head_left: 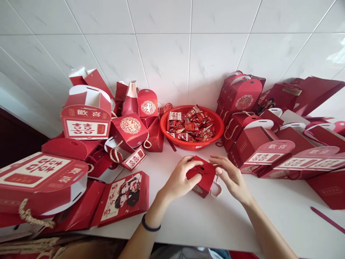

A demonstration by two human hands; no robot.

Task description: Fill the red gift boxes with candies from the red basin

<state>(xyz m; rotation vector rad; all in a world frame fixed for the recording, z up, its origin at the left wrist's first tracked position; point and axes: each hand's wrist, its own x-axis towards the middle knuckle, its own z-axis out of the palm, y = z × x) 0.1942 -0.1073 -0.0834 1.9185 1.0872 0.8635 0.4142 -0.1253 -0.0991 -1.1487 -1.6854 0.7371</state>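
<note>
A small red gift box (202, 172) stands on the white table in front of me. Dark holes show in its top, and a cream rope handle (216, 187) loops out at its right side. My left hand (183, 176) grips the box from the left, thumb and fingers bent over the top. At the box's right edge is my right hand (232, 177), its fingers apart and holding nothing; whether the fingertips touch the box I cannot tell. Behind the box sits a red plastic basin (192, 145), filled with red-wrapped sweets (192, 124).
Several red gift boxes (129, 127) are piled on the left, some with rope handles. More boxes (256, 142) stand in rows on the right. A flat red box (122, 198) lies at front left, and a dark red strip (327, 219) lies far right. A tiled wall (164, 54) rises behind.
</note>
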